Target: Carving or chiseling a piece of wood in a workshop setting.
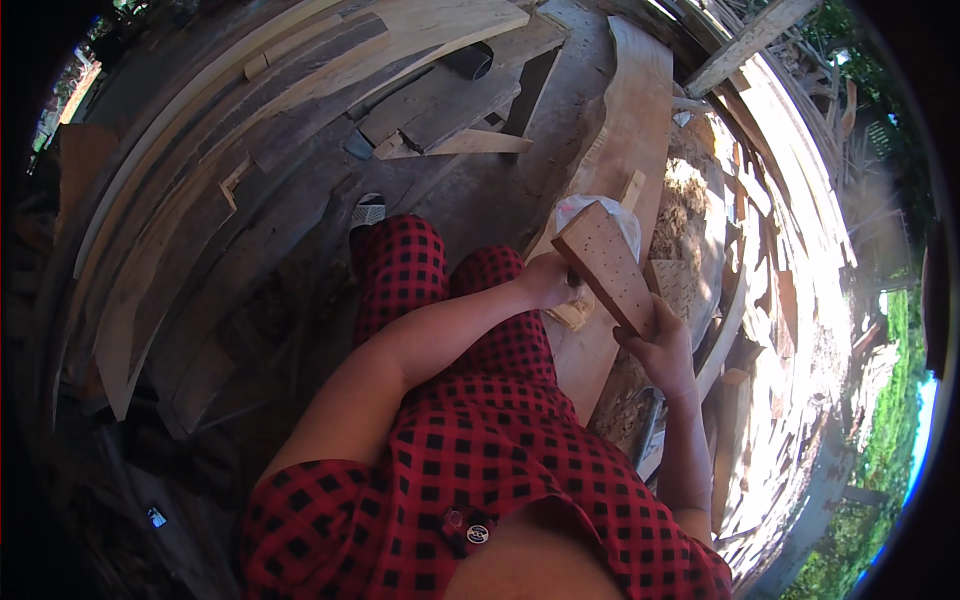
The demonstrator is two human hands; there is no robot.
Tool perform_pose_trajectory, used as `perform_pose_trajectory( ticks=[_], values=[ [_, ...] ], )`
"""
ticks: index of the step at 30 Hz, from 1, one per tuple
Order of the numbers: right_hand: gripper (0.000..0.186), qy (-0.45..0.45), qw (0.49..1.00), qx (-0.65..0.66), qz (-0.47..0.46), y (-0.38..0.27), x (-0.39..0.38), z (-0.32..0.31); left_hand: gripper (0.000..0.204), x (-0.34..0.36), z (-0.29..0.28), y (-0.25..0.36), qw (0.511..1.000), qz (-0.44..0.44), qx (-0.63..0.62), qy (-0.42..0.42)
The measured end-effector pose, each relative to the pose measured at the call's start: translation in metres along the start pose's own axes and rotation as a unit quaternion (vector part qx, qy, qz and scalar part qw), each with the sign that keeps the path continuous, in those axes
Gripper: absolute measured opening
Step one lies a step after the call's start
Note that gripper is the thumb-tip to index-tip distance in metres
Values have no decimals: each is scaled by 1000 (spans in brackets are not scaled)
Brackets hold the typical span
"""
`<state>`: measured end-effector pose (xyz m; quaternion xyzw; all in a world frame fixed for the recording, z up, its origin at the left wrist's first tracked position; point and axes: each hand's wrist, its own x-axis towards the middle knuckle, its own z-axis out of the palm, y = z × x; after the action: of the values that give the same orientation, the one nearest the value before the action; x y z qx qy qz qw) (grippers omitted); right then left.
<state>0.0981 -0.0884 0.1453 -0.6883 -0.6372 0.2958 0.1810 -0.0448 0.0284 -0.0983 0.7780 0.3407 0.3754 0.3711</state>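
Note:
A reddish-brown wooden block (610,266), flat and rectangular with rows of small dark dots on its face, is held up at a tilt in front of me. My right hand (660,350) grips its near right end, with the thumb along the edge. Against the block's left edge, my left hand (547,280) is closed; a small dark spot shows at its fingers, and what it holds is hidden. Just behind the block lies a clear plastic bag (628,222). Beneath both hands runs a long pale plank (625,130) with a wavy edge.
Long curved boards (290,100) are stacked on the left. Loose planks (440,110) lie on the floor ahead, by my sandalled foot (368,212). A rough log (690,210) and sunlit scrap wood (790,230) fill the right. A post (750,45) leans at the upper right.

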Motion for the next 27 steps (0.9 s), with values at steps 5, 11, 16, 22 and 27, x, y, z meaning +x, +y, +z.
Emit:
perform_pose_trajectory(
  ticks=[5,11,16,22,27],
  values=[
    [53,-10,999,-40,-10,5,1,0,26,1,3,-1,999,26,8,26],
    [55,6,1000,13,-18,3,1,3,29,-1,-6,5,999,-14,35,-16],
    [61,-5,997,-61,-38,9,4,7,30,8,-20,37,980,137,48,139],
    [64,24,996,-62,-58,11,3,8,32,-3,-15,17,999,28,29,12],
    [63,-25,998,-50,9,2,2,-3,31,-2,-14,15,999,-2,35,-2]
  ],
)
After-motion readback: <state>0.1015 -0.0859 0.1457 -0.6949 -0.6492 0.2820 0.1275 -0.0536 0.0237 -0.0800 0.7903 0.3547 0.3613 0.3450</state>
